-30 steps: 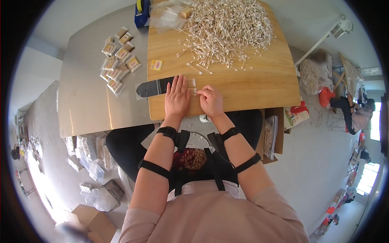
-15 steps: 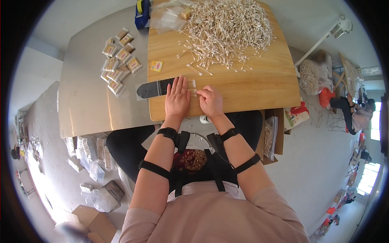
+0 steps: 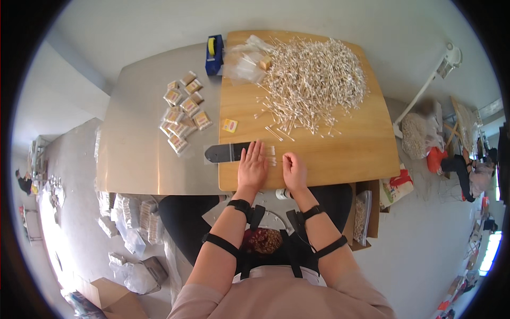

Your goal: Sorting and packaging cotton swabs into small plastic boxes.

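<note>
- While the left hand [image 3: 252, 166] lies flat, fingers spread, it pins a clear packet [image 3: 234, 152] to the wooden tabletop [image 3: 340, 149].
- Right hand [image 3: 294, 170] pinches cotton swabs [image 3: 272, 157] at the packet's mouth, near the swab heap [image 3: 313, 80].

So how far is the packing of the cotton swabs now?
Done: about a dozen small filled packets lie on the metal table. In hand: the left hand lies flat on a few swabs, the right hand beside them. Left: the big swab pile.
</note>
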Action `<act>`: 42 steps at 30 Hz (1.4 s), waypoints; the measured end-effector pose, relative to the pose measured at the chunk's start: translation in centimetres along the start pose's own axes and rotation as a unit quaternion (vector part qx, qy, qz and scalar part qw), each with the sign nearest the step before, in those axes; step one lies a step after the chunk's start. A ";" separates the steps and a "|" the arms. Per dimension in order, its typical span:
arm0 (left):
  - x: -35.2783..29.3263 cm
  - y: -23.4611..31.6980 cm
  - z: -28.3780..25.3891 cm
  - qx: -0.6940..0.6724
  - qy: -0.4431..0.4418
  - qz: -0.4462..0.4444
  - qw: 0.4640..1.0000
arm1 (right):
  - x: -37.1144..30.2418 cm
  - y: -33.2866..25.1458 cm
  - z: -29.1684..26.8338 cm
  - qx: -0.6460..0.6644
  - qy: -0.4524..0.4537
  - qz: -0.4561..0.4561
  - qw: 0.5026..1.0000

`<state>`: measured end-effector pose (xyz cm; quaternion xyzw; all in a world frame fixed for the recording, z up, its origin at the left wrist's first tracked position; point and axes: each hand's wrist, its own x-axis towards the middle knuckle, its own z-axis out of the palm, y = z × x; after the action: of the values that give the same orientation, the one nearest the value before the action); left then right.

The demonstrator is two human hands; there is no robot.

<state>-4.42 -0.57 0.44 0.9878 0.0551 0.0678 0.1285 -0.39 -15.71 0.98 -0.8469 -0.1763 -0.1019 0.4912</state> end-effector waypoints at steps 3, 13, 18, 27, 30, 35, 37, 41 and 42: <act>0.1 0.1 -0.1 -0.003 0.002 0.001 1.000 | 1.0 0.0 0.1 0.008 0.020 0.028 0.999; 0.2 -0.4 0.0 -0.027 0.041 -0.007 0.999 | 1.6 -0.7 -0.9 -0.017 0.049 0.062 0.997; 0.1 -0.2 0.5 -0.037 0.046 0.000 0.998 | 1.2 0.9 -0.6 -0.003 0.053 0.051 0.997; 0.0 0.0 -0.1 -0.035 0.042 -0.003 0.999 | 3.8 -0.3 -0.9 -0.007 0.072 0.076 0.995; 0.2 -0.2 -0.2 -0.040 0.046 0.008 0.998 | 5.2 -0.3 -0.8 -0.009 0.091 0.035 0.995; -0.1 0.0 -0.2 -0.049 0.044 0.001 0.998 | 6.6 -0.6 -0.8 -0.008 0.099 0.047 0.994; -0.4 0.1 -0.6 -0.048 0.041 -0.004 0.998 | 6.8 -1.0 -1.0 -0.001 0.101 0.060 0.993; -0.5 0.5 -0.7 -0.053 0.035 -0.003 0.998 | 6.1 -0.7 -1.6 -0.005 0.063 0.054 0.997; -0.2 0.6 -0.7 -0.051 0.040 -0.002 0.998 | 5.9 -0.7 -1.7 0.003 0.060 0.061 0.996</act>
<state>-4.66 -1.06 1.21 0.9764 0.0582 0.1098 0.1765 4.72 -15.67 4.42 -0.8468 -0.0948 -0.1216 0.5091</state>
